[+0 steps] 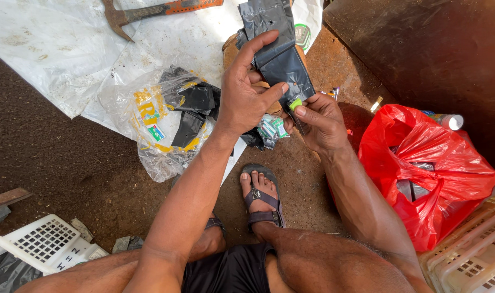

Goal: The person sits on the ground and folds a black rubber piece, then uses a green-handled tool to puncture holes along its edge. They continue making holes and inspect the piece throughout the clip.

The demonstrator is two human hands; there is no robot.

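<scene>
Above the dirt floor [68,163], the left hand [245,92] clasps one black plastic pouch [280,59] while the right hand [320,122] pinches one small green piece [295,103] at the pouch's lower edge. One red bag [437,168] sits beside two white crates [41,244].

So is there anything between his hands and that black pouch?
No. The left hand already grips the black pouch, thumb across its front. The right hand pinches a small green piece at the pouch's bottom edge. Nothing visible sits between the hands and the pouch.
</scene>
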